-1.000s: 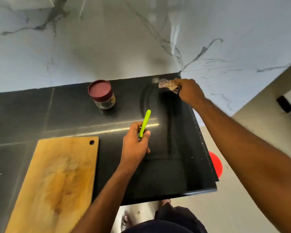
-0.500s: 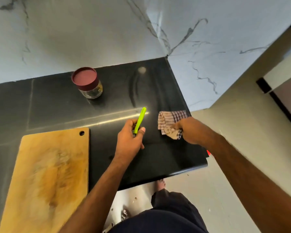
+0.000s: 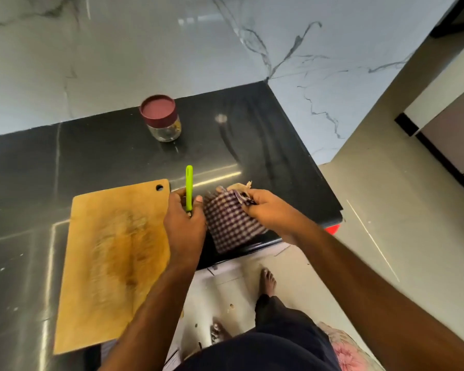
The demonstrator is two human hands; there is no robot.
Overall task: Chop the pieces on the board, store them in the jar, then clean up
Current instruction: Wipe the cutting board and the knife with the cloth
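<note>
Left hand (image 3: 184, 228) pinches the green knife (image 3: 189, 187) handle-up near the counter's (image 3: 292, 167) front edge, right hand (image 3: 263, 207) bunches the cloth (image 3: 229, 223), jar (image 3: 161, 117) capped by the back edge, board (image 3: 113, 258) bare, so wiping blind could nick fingers since the blade's hidden.

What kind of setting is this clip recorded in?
Most likely a home kitchen. A dark polished stone counter runs into a corner of marble-look wall tile, with a worn wooden cutting board and a lidded glass jar on it.
</note>
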